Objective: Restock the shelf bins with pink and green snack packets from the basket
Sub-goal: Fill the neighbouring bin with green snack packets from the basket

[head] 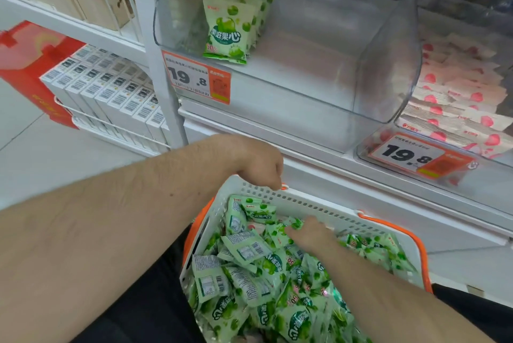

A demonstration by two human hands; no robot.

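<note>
Basket (277, 198) bottom cut off; pink packets (458, 98) blurred; right fingertips buried.

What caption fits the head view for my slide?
Left hand grips the basket rim while the right hand digs into green packets below a nearly empty clear bin.

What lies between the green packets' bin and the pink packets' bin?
In the head view, only a clear divider wall separates the green bin from the pink bin.

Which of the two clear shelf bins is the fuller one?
The right-hand bin, packed with pink packets. The left bin holds only one short row of green packets against its left wall.
</note>
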